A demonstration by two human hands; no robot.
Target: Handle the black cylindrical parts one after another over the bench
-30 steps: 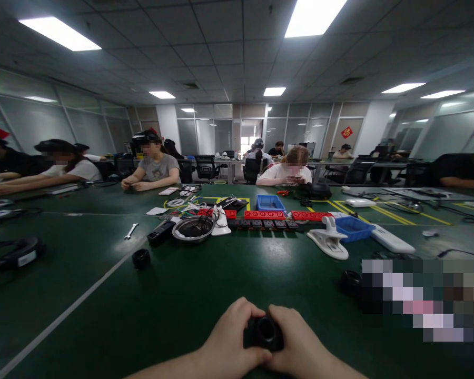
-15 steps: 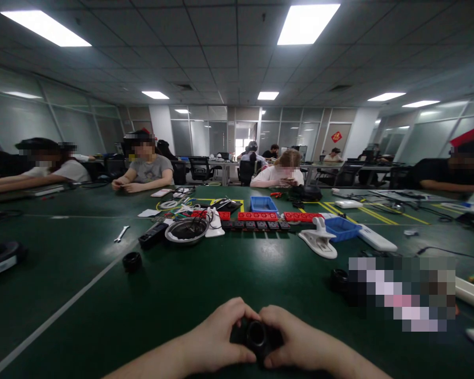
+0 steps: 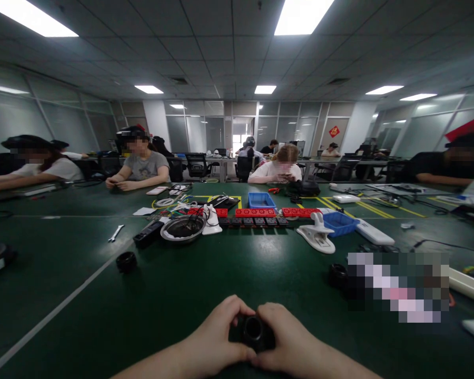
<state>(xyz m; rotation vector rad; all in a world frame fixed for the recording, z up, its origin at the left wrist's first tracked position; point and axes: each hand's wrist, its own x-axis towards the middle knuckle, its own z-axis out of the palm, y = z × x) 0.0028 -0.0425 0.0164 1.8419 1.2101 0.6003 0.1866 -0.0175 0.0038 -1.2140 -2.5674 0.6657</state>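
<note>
Left hand [image 3: 224, 337] and right hand [image 3: 281, 337] together grip a black part [image 3: 259, 333] with a round opening, which sits between them; whether it touches the green counter [image 3: 205, 284] I cannot tell. Ahead of the left hand, off to its left, is a black ring-shaped piece [image 3: 126, 262], a wrench [image 3: 116, 233] farther beyond. Ahead of the right hand, to its right, is another black piece [image 3: 338, 276], a white clamp-like base [image 3: 316, 240] beyond.
</note>
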